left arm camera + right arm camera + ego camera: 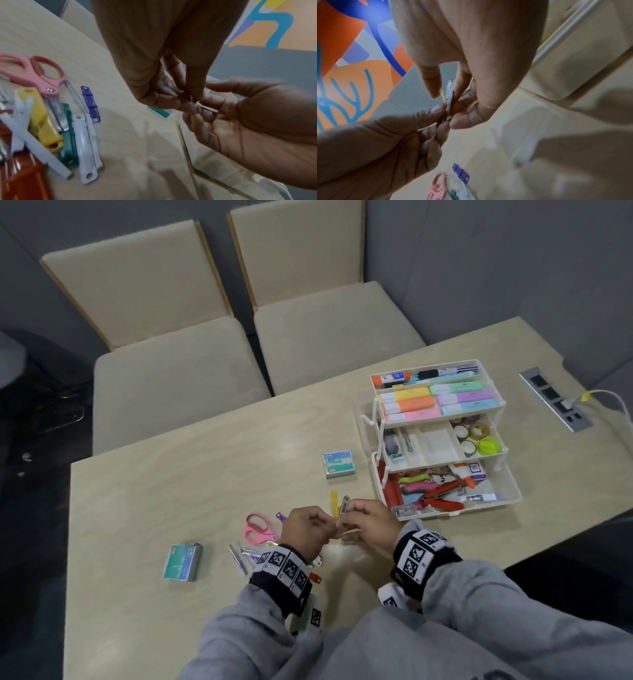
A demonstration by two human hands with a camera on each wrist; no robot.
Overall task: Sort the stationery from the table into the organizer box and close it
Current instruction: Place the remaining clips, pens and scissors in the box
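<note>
Clear packet (pixel 343 507) pinched between both hands (pixel 337 523) above table (pixel 171 481).

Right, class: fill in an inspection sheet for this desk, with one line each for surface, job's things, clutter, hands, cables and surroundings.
Surface: pale wooden table.
Job's things: organizer box open, its trays fanned out and partly filled; pink scissors, two small boxes and coloured plastic clips lie on the table.
Clutter: nothing seen.
Hands: left hand and right hand together pinch a small clear strip above the table.
Cables: one white cable plugged into the table's socket panel.
Surroundings: two beige chairs; grey wall.
</note>
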